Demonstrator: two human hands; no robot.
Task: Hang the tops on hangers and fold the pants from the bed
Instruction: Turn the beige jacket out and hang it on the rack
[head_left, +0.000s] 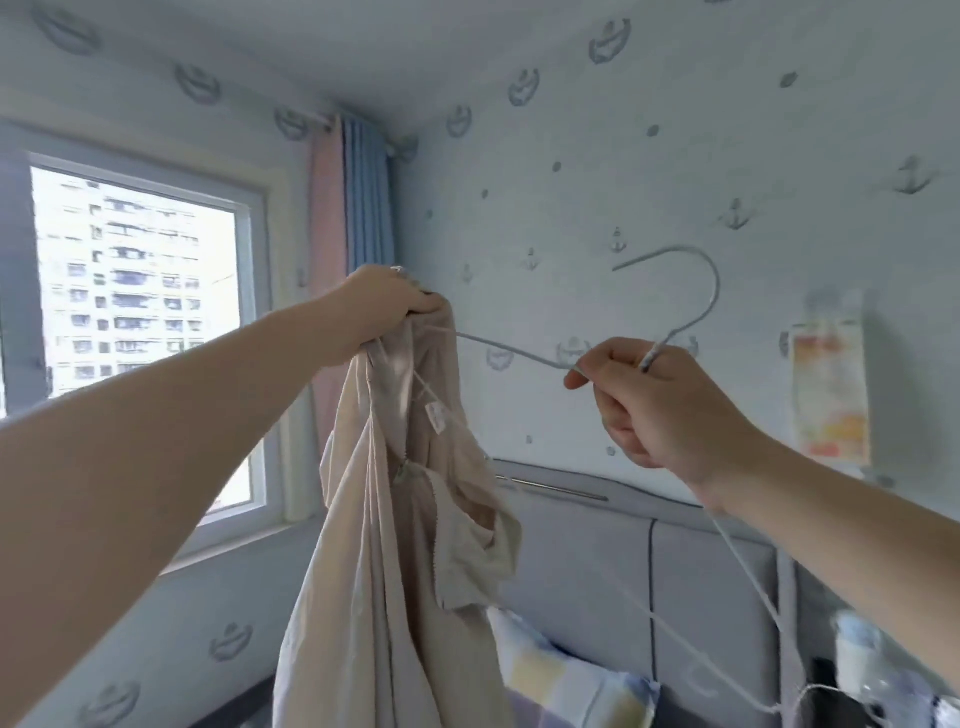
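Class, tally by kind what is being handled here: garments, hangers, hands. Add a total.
Garments, the beige fabric top: 1
Hangers, the pale wire hanger: 1
Hands, the left hand and the right hand: 2
Total: 4

Daylit window (140, 291), pink-and-blue curtain (349, 218), anchor-patterned wallpaper (649, 171), grey padded headboard (649, 561).

two hands: left hand (387, 304), right hand (644, 400). one beige top (395, 519), one wire hanger (696, 291), one window (135, 291) far left, one pink curtain (326, 234), one blue curtain (366, 208), one striped pillow (566, 680), one poster (831, 389) right.
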